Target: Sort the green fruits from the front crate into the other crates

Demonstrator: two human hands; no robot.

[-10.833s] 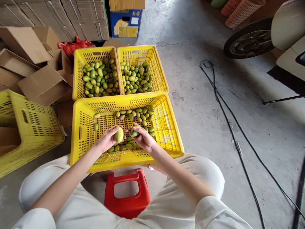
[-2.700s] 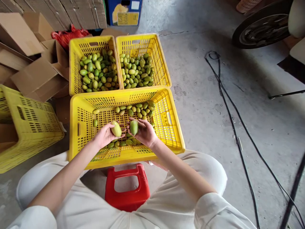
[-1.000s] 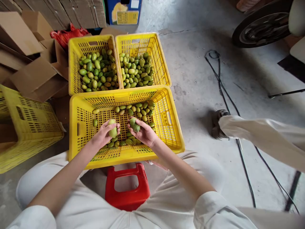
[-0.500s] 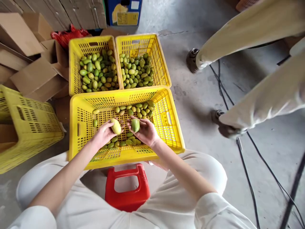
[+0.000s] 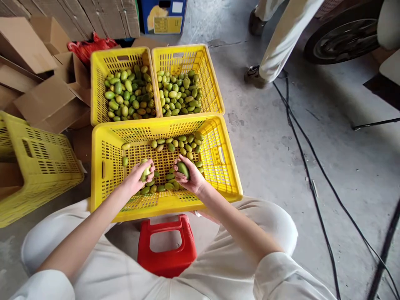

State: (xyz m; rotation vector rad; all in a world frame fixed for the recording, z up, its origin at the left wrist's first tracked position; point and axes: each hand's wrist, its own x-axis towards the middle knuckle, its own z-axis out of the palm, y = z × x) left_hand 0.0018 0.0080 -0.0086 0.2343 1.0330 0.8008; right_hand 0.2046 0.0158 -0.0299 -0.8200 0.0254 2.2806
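A large yellow crate (image 5: 228, 183) sits on the floor in front of me, with several small green and yellowish mangoes (image 5: 184, 143) on its bottom. My left hand (image 5: 137, 177) is closed around a pale green mango (image 5: 145, 170) inside the crate. My right hand (image 5: 190, 177) grips a darker green mango (image 5: 183, 169) beside it. Both hands are low, close to a cluster of fruit near the crate's front. Behind it stand two smaller yellow crates, the left one (image 5: 98, 96) and the right one (image 5: 214, 87), each holding several mangoes.
A red stool (image 5: 167, 246) shows between my knees. Another yellow crate (image 5: 34, 171) lies tipped at the left, with cardboard boxes (image 5: 40, 91) behind. Black cables (image 5: 309, 166) run over the concrete floor at the right. A person's legs (image 5: 281, 37) stand at the upper right near a wheel (image 5: 342, 39).
Both hands have dropped lower into the crate with their mangoes, turning palm-down. The other person has walked from the right side toward the back.
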